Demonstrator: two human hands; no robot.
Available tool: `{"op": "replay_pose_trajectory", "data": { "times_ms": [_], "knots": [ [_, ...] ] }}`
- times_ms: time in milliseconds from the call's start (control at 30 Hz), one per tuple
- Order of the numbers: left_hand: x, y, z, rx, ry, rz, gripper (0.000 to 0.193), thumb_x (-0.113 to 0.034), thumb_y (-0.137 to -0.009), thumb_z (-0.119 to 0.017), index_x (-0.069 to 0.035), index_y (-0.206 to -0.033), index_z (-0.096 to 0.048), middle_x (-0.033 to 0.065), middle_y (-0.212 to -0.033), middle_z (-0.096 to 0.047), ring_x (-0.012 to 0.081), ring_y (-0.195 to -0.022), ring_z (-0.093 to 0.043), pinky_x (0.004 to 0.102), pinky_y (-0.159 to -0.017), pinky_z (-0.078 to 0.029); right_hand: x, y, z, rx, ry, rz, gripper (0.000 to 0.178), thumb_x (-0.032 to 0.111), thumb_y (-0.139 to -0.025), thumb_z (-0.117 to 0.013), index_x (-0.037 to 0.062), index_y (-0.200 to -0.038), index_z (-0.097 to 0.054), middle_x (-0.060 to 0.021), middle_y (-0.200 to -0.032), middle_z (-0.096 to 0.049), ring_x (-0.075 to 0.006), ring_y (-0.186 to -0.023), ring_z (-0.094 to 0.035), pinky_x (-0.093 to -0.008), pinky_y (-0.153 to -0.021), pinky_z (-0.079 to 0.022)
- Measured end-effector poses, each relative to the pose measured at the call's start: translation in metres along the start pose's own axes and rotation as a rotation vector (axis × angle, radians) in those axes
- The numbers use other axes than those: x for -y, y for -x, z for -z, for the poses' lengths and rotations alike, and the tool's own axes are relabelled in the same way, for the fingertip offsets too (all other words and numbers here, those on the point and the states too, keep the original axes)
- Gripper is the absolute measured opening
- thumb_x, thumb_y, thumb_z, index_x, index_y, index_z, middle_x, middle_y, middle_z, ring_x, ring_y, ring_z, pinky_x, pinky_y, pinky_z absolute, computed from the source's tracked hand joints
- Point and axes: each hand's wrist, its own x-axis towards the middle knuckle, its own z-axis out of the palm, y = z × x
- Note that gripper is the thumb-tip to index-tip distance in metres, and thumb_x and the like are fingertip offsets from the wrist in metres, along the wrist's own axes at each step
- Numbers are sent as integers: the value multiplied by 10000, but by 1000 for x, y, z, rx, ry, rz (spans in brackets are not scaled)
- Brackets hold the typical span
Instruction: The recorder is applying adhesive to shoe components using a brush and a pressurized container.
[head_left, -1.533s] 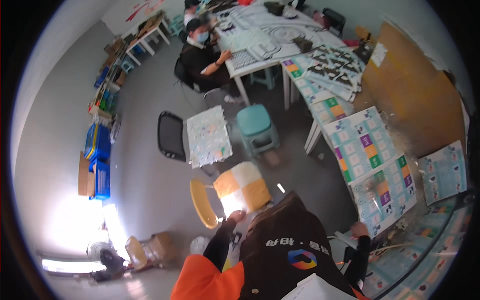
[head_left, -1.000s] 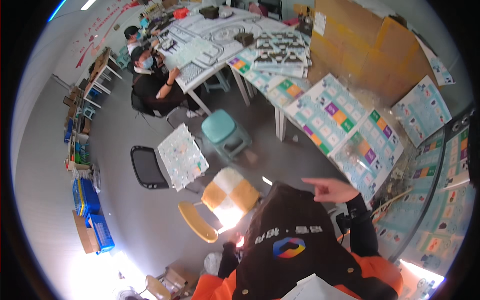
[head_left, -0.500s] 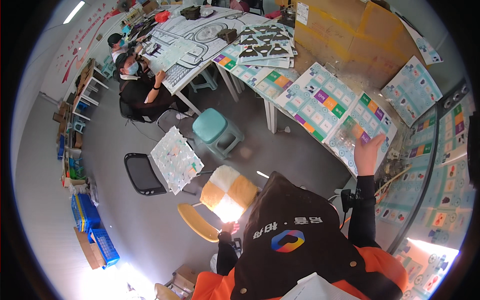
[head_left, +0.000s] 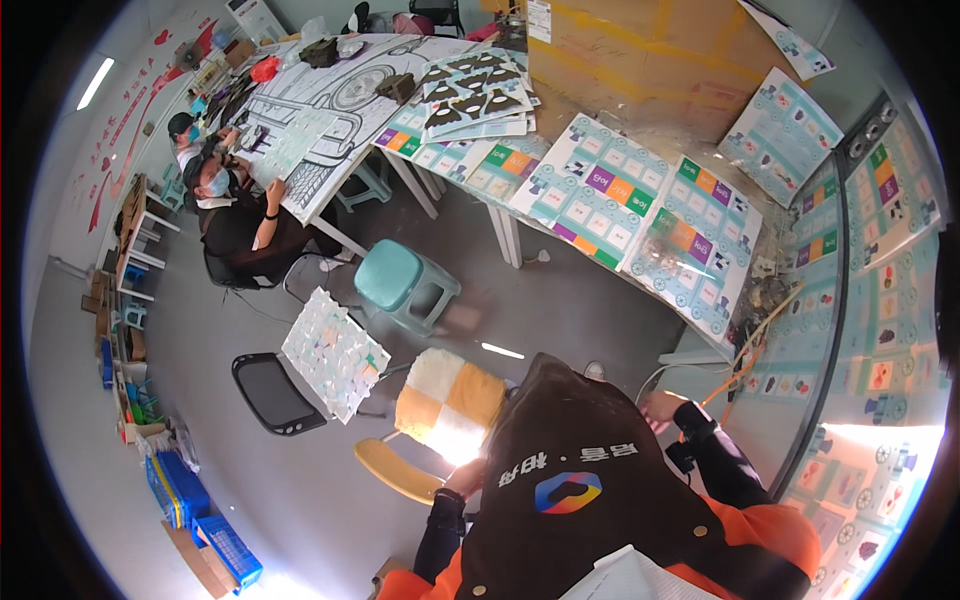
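My left hand (head_left: 465, 480) hangs beside the dark apron (head_left: 560, 460), close to the front of a chair cushion (head_left: 452, 400) in yellow and white squares. Its fingers are partly behind the apron and in glare, so their pose cannot be told. On the other side of the apron, my right hand (head_left: 662, 408) is lowered below the table edge with loosely bent fingers and nothing seen in it. Large printed sheets (head_left: 694, 250) with coloured blocks lie on the table above it, apart from the hand.
A teal stool (head_left: 390, 278) and a black-backed chair (head_left: 275, 393) bearing a sheet of pale pieces (head_left: 335, 355) stand on the floor. Two masked people (head_left: 235, 215) sit at the white table's left side. A big cardboard box (head_left: 640, 70) is at the back; an orange cable (head_left: 745, 375) hangs right.
My right hand has left the printed sheets and come down beside the apron. My left hand has drawn closer to the apron. The whole view has shifted slightly.
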Motion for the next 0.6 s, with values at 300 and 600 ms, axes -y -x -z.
{"op": "replay_pose_trajectory", "data": {
  "times_ms": [300,600],
  "knots": [
    [82,57,-18,234,-262,-164,140,-30,-820,-599,-22,-960,-594,17,-752,-615,160,-633,-605,327,-551,-462,-53,70,-49,64,580,149,74,59,-839,-632,-6,-827,-665,-90,-736,-670,-155,-656,-649,-310,-550,-503],
    [84,48,-70,-188,-26,-138,511,-31,-805,-717,-16,-1302,-596,139,-1146,-694,180,-1044,-645,347,-855,-537,-55,53,-44,-332,816,404,147,115,-909,-595,9,-922,-695,-82,-730,-664,-162,-662,-642,-330,-575,-491]
  ]
}}
